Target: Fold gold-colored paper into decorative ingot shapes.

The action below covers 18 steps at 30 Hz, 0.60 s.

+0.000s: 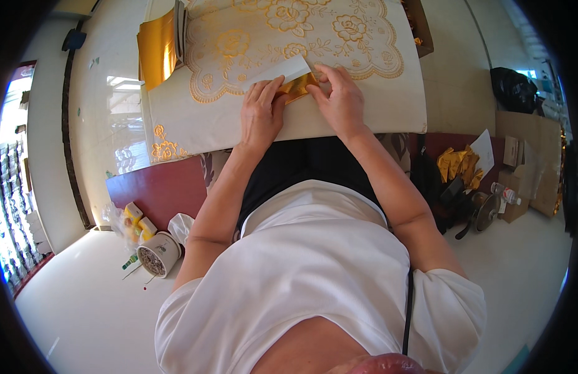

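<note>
Near the table's front edge, I hold a sheet of gold foil paper (297, 88), partly folded so that its pale back shows as a strip along the far side. My left hand (261, 117) presses on its left end, fingers together on top and thumb along the near edge. The right end is pinched between the thumb and fingers of my right hand (342, 105). A stack of gold foil sheets (158, 55) lies at the table's far left, its gold top sheet curling over the edge.
A cream tablecloth with gold embroidered flowers (288, 15) covers the table. A brown box (420, 28) stands at its far right corner. Maroon benches (158, 194) flank me; crumpled gold paper (458, 164) lies on the right one. A white tub (159, 254) sits at lower left, a plastic bottle (506, 194) at right.
</note>
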Each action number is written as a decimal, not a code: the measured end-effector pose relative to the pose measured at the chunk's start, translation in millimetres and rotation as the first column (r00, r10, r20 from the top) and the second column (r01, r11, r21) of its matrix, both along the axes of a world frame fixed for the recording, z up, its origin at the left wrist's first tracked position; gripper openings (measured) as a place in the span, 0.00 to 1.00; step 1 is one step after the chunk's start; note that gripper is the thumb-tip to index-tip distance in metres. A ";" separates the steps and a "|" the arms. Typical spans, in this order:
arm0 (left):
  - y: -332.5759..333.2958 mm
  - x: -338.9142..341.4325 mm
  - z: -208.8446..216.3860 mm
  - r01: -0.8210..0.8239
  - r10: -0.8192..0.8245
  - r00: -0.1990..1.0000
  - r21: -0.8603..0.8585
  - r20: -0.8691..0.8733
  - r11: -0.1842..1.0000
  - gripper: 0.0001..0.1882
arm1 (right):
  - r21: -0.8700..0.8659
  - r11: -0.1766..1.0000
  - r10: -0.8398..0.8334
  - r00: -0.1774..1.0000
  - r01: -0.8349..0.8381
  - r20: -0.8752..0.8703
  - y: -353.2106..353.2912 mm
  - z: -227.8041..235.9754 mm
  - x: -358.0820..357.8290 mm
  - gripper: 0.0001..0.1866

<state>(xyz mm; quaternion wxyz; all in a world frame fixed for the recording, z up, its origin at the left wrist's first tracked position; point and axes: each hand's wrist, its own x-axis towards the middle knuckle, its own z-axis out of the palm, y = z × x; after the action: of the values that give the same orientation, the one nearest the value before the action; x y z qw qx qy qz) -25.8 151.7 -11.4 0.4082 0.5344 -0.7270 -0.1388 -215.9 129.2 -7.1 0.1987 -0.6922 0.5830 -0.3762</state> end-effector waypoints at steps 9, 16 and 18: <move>-5.0 3.1 -4.4 0.044 -0.033 0.995 -0.112 0.094 0.993 0.15 | -0.058 0.998 -0.005 0.996 0.000 -0.086 3.8 -4.6 4.1 0.23; -7.3 8.4 -3.6 0.079 -0.047 0.978 -0.157 0.202 0.984 0.13 | -0.350 0.865 0.286 0.926 -0.360 -0.245 25.6 -0.7 9.1 0.23; -7.9 11.0 1.1 0.108 -0.075 0.972 -0.142 0.221 0.984 0.13 | -0.201 0.910 0.317 0.921 -0.362 -0.226 33.2 -5.9 10.9 0.22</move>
<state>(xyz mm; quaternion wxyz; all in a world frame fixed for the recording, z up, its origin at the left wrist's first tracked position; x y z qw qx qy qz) -14.8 143.9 -10.3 0.3600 0.4793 -0.7993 -0.0429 -205.0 162.4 -12.9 0.1207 -0.8344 0.4199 -0.3359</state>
